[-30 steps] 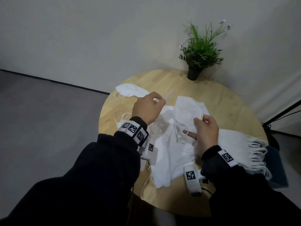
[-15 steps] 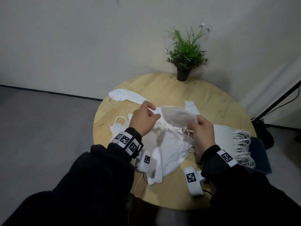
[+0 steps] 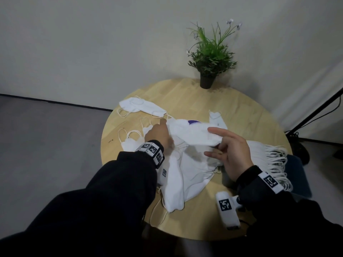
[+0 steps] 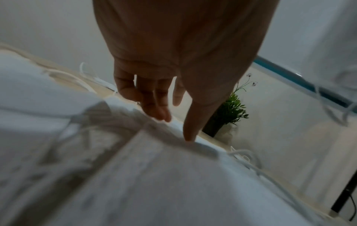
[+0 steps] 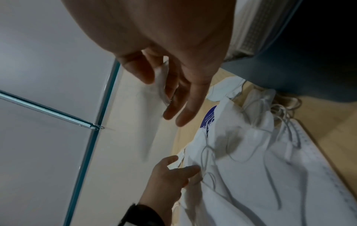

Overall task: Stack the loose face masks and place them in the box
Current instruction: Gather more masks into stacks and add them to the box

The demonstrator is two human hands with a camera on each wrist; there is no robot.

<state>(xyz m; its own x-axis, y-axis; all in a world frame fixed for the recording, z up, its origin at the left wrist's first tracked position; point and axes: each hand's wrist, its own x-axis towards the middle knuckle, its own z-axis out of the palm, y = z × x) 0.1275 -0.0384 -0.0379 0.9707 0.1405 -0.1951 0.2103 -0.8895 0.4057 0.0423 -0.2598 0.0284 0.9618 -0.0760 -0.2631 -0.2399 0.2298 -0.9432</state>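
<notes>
Sitting by a pale wall, round wooden table (image 3: 232, 108), potted plant (image 3: 207, 75), left hand (image 3: 157, 134) fingers loose, right hand (image 3: 232, 151) fingers pinching mask (image 3: 196, 134)

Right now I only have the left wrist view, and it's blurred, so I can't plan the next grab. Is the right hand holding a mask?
Observer: Yes. The head view shows the right hand pinching one face mask between its fingers, above the pile.
Operator: Any sign of the box?
Observer: I cannot tell. Only a purple label peeks out from under the pile's far edge.
</notes>
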